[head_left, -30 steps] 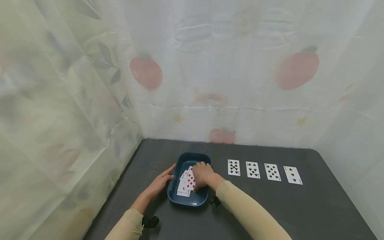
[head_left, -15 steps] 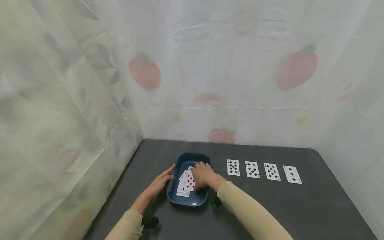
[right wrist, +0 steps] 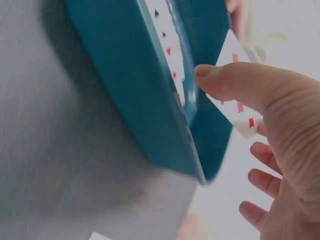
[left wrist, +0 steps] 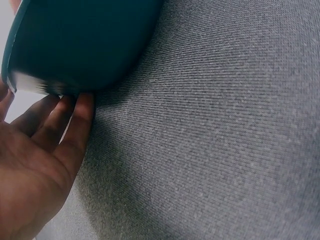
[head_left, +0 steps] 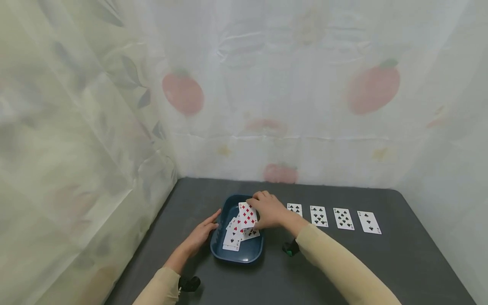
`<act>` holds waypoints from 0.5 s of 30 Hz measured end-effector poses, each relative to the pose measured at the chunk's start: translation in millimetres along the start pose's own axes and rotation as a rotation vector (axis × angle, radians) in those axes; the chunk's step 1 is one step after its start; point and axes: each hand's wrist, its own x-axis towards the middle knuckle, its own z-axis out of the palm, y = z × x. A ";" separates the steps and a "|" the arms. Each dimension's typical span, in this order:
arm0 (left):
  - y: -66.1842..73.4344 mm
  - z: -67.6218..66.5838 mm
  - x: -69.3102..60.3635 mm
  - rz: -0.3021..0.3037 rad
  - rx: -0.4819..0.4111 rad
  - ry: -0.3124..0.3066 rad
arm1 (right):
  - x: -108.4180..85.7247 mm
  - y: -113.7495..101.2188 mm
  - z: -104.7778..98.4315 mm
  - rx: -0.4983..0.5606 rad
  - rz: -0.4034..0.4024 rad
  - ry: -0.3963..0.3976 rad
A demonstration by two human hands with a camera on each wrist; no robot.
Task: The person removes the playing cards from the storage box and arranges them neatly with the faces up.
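Note:
Above the blue tray [head_left: 244,258], my right hand [head_left: 270,211] pinches a diamonds playing card [head_left: 247,215] by its edge. In the right wrist view the thumb [right wrist: 225,82] lies across that card [right wrist: 241,116], while the other fingers are spread below. Several overlapping playing cards [head_left: 231,239] lie face up in the tray, hearts and spades among them. At the tray's left side, my left hand [head_left: 200,236] touches the outer wall with nearly straight fingers; the left wrist view shows the fingertips [left wrist: 86,102] against the tray's wall [left wrist: 85,45].
Right of the tray, a row of face-up black-suit cards runs across the dark table [head_left: 324,262]; the nearest card [head_left: 295,208] is partly behind my right hand, and the farthest card [head_left: 369,222] is at the right. Patterned curtains [head_left: 244,84] enclose the back and sides.
My right hand has risen from the cards in the tray and moved slightly back and right, lifting the diamonds card. More cards beneath are uncovered. The left hand stays at the tray.

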 end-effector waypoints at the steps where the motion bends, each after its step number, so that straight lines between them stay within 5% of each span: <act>1: -0.2 -0.2 0.2 -0.002 0.002 0.002 | -3.4 4.6 -4.0 0.006 0.002 0.009; 15: -0.1 1.3 3.3 0.005 0.000 0.003 | -82.2 92.3 -28.2 -0.078 0.077 0.099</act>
